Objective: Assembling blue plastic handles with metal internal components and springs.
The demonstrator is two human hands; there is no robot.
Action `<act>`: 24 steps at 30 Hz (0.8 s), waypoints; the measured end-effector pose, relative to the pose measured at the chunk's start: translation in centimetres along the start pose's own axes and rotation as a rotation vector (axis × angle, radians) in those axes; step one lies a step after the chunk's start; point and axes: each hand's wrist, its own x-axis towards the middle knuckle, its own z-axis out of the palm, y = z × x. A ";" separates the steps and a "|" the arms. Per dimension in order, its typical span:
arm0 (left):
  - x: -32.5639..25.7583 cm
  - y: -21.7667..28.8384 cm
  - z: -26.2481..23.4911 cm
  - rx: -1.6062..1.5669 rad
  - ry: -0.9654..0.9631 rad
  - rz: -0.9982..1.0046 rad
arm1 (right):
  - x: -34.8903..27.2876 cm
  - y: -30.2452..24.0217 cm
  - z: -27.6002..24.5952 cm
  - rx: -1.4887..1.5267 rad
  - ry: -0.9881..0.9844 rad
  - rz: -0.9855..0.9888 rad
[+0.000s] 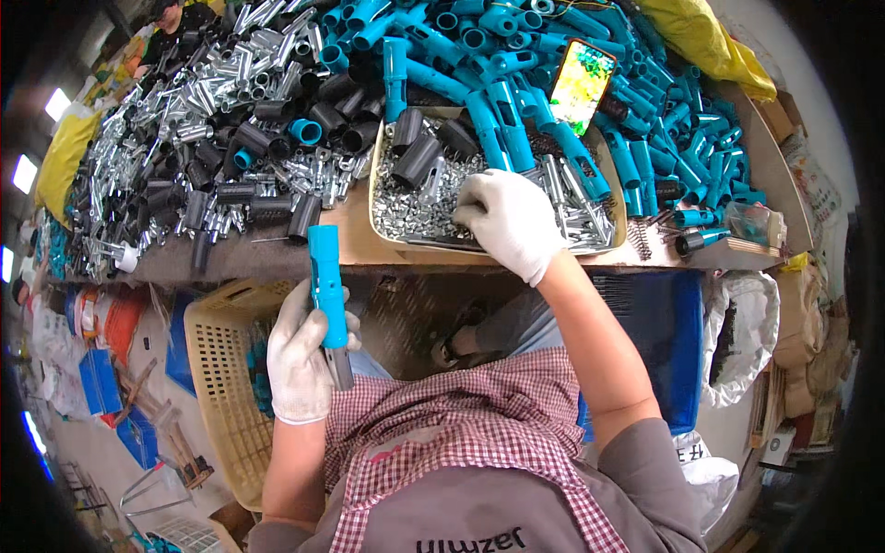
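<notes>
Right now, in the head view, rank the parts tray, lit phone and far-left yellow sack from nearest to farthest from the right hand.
1. Parts tray, directly beneath the right hand.
2. Lit phone, ahead and slightly right.
3. Yellow sack, far left.

Both hands [301, 358] wore white gloves [518, 226]; sleeves [647, 470] were short, grey; maroon-and-white checked apron [442, 433] covered lower centre, dark lettering [470, 541] below.

From above, just outside the near edge of the bench [355, 226], the head-worn fisheye view looks steeply down, close, facing across it.
</notes>
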 end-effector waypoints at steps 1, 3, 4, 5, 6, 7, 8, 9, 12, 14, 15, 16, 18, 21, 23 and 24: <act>-0.2 0.0 -0.3 0.010 0.013 0.004 | 0.0 0.1 0.1 0.001 0.050 -0.025; -0.7 0.1 -0.7 0.040 0.041 -0.013 | 0.0 0.5 0.3 0.037 0.132 -0.035; -0.8 0.0 -1.0 0.049 0.037 -0.022 | 0.0 0.5 0.1 0.049 0.143 -0.017; -0.9 0.0 -1.1 0.058 0.030 -0.030 | -0.1 0.3 0.0 0.051 0.139 -0.014; -0.9 0.0 -1.1 0.060 0.031 -0.035 | -0.2 0.1 -0.2 0.022 0.120 -0.030; -0.9 0.1 -1.0 0.059 0.030 -0.035 | -0.3 -0.2 -0.4 -0.006 0.100 -0.045; -0.8 0.2 -0.8 0.058 0.023 -0.036 | -0.3 -1.0 -0.8 -0.084 -0.037 -0.005; -0.7 0.2 -0.6 0.058 0.017 -0.039 | -0.2 -1.0 -0.5 -0.050 -0.055 -0.002; -0.4 0.3 0.0 0.044 -0.058 -0.066 | 0.3 -0.6 -0.4 -0.064 -0.100 0.013; -0.5 0.0 0.3 0.027 -0.114 -0.117 | 0.1 -0.1 -0.2 0.036 0.068 -0.034; -0.7 0.1 0.8 -0.018 -0.144 -0.133 | 0.0 -0.3 -0.5 0.033 0.076 -0.046; -0.6 0.1 1.1 -0.045 -0.161 -0.159 | -0.3 -0.7 -1.1 0.188 0.174 0.020; -0.7 -0.1 1.7 -0.067 -0.169 -0.220 | -1.7 -2.6 -2.2 0.517 0.211 0.164; -0.7 -0.1 3.0 -0.097 -0.228 -0.222 | -5.2 -4.9 -2.3 0.698 0.009 0.153; -0.7 0.1 3.8 -0.087 -0.233 -0.217 | -7.0 -6.8 -1.3 0.720 -0.024 0.174; -0.7 0.1 4.1 -0.074 -0.228 -0.219 | -7.5 -7.2 -0.7 0.702 0.013 0.179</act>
